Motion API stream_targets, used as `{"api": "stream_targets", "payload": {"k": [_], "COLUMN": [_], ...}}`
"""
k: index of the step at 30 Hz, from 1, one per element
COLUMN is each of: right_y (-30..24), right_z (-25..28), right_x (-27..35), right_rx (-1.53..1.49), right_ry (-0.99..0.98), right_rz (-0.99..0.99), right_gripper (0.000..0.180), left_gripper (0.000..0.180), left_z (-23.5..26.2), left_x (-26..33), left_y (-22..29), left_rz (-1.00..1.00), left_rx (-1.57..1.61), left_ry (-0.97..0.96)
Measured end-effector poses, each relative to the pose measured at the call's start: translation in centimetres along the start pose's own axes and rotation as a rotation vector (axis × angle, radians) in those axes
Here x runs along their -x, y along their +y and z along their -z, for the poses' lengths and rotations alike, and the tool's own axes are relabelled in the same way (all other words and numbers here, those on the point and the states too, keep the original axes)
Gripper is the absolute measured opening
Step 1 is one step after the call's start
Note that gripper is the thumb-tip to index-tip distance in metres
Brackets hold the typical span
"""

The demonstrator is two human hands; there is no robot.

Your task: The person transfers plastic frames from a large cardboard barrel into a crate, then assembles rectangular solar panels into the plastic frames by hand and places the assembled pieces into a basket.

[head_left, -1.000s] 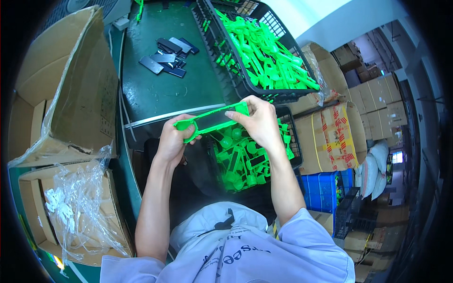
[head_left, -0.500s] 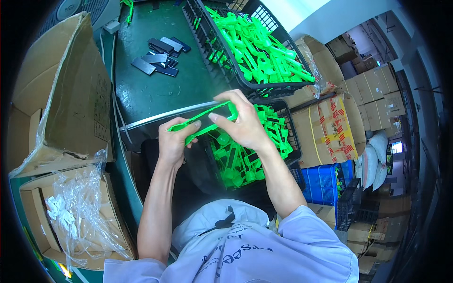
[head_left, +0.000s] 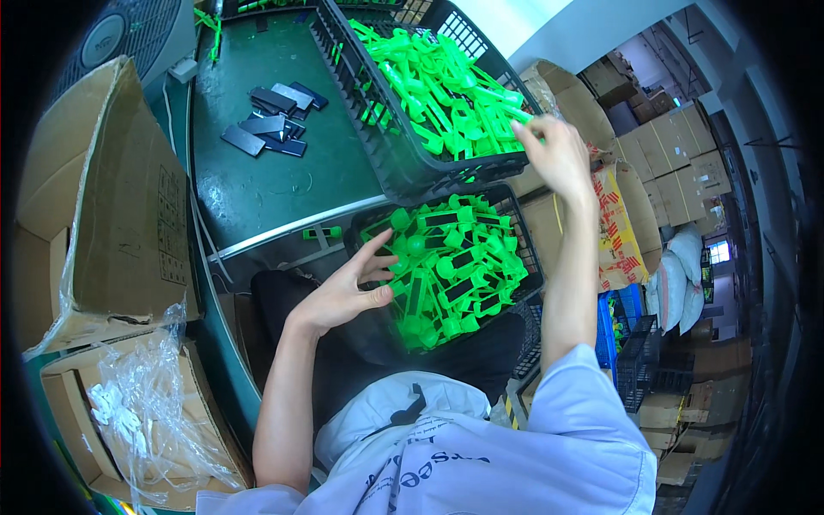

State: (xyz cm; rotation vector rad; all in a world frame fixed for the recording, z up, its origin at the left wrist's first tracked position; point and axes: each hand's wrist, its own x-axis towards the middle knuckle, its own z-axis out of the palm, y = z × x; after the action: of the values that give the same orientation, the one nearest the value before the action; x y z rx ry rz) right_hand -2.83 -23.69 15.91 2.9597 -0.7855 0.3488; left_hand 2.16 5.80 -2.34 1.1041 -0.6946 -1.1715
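Note:
My right hand [head_left: 560, 156] is over the right corner of the upper black crate [head_left: 403, 167]. Its fingers are curled in a pinch at the end of a green plastic part [head_left: 508, 109], which lies among a heap of such parts. Nothing is in my left hand [head_left: 342, 293], whose fingers are spread beside the lower black crate [head_left: 534, 249]. That crate is full of green plastic pieces [head_left: 429, 245], several with dark rectangular panels set in them. Part of the lower crate's left side is hidden by my left hand.
Dark flat rectangular panels [head_left: 266, 125] lie in a loose pile on the green table [head_left: 245, 193]. A tall cardboard box [head_left: 129, 206] and an open box with clear plastic wrap [head_left: 163, 403] stand at left. Cartons [head_left: 674, 154] and white sacks [head_left: 684, 275] are stacked at right.
The green frame that both hands held is out of them. My right hand has moved up and right to the upper crate; my left hand has opened beside the lower crate.

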Motion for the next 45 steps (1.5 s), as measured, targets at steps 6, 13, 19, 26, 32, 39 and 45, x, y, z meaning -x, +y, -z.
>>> {"api": "stream_targets", "payload": {"k": [6, 13, 19, 26, 32, 39, 45], "right_y": [4.7, 2.4, -8.8, -20.1, -23.9, -30.6, -32.8], "right_z": [-13.4, -12.8, -4.7, -9.2, -11.9, -19.4, -19.2], "right_x": [-10.2, -10.7, -4.2, 3.8, 0.3, -6.1, -8.4], "right_rx": [0.384, 0.226, -0.033, -0.224, -0.601, -0.382, -0.315], "right_ry": [-0.293, -0.065, 0.884, 0.009, -0.281, -0.019, -0.332], "right_rz": [0.176, 0.088, 0.631, 1.194, 0.843, 0.668, 0.333], "right_gripper": [0.032, 0.018, 0.007, 0.011, 0.026, 0.035, 0.049], "left_gripper": [0.100, 0.066, 0.059, 0.048, 0.025, 0.021, 0.019], "left_z": [1.1, 1.8, 2.3, 3.9, 4.8, 4.7, 4.7], "left_x": [0.1, 0.6, 0.5, 0.9, 0.5, 0.8, 0.8], "left_y": [-0.1, 0.5, 0.2, 0.3, -0.8, -0.5, -0.4], "left_rz": [-0.025, -0.081, -0.193, -0.482, -0.264, -0.175, -0.143], "left_rx": [0.019, 0.083, 0.349, 0.794, 0.859, 0.767, 0.721], "left_ry": [0.083, 0.313, 0.369, 0.440, 0.968, 0.947, 0.931]}}
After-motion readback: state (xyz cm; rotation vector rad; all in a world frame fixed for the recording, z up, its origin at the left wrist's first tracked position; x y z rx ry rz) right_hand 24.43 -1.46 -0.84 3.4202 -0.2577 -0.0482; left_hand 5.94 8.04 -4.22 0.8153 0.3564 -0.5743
